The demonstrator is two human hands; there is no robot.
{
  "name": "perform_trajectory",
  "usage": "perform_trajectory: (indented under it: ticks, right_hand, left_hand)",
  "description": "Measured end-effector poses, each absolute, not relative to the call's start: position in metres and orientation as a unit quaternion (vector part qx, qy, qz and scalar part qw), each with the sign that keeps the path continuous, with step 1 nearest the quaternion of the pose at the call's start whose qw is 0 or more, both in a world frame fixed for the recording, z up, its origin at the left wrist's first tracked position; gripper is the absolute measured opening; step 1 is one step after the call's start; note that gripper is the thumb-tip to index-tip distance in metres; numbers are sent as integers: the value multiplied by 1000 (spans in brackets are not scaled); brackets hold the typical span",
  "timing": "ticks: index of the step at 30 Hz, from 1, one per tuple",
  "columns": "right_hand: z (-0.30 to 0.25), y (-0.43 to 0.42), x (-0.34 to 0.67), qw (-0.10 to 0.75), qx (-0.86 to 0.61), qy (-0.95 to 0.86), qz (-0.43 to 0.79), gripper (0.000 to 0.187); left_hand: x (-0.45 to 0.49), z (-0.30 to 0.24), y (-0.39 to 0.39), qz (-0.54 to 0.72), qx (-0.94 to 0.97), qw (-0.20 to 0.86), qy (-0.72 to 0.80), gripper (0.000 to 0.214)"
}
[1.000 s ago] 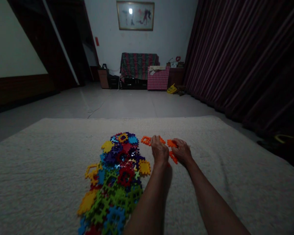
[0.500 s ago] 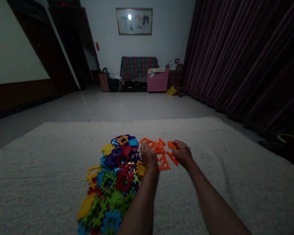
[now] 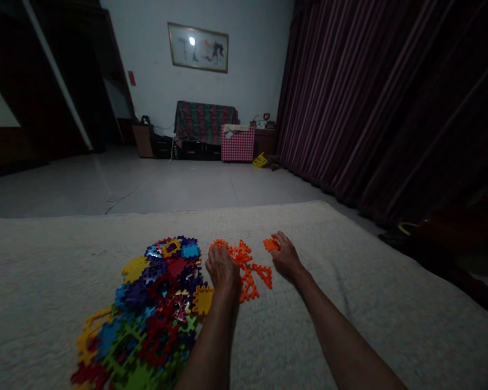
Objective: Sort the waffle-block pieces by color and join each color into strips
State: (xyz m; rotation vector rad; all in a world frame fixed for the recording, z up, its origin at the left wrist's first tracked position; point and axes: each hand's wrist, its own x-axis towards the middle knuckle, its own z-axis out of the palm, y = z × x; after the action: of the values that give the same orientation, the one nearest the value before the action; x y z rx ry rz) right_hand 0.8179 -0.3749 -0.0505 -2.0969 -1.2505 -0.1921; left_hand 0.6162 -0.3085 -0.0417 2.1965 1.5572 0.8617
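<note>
On cream rug (image 3: 370, 292), orange pieces (image 3: 248, 283), dark curtain (image 3: 370, 108) alongside.

Single head-worn camera faces forward, slightly down: left hand (image 3: 223, 268) and right hand (image 3: 285, 259) close, lower centre; far wall (image 3: 252, 49), perhaps distant, upper centre.

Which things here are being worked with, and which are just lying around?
In use: left hand, right hand, orange pieces, single orange piece at the right hand's fingertips, pile of coloured pieces, rug.
Lying about: framed picture, checked box, curtain, floor cable.
</note>
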Motion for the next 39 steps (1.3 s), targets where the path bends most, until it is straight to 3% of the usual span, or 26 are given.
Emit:
perform_trajectory:
  ticks: [8, 14, 31, 39]
  right_hand:
    - [-43, -378, 790, 251, -864, -423, -109, 37]
    - [-34, -366, 794, 282, -853, -427, -99, 35]
    - [-41, -356, 806, 264, -855, -435, -101, 27]
    - [-42, -350, 790, 408, -726, -545, -93, 26]
  left_hand:
    - [617, -51, -305, 337, 767, 115, 534, 41]
    - [616, -48, -306, 337, 771, 107, 530, 36]
    - [620, -45, -306, 338, 731, 97, 585, 43]
    - [619, -42, -307, 314, 751, 122, 568, 44]
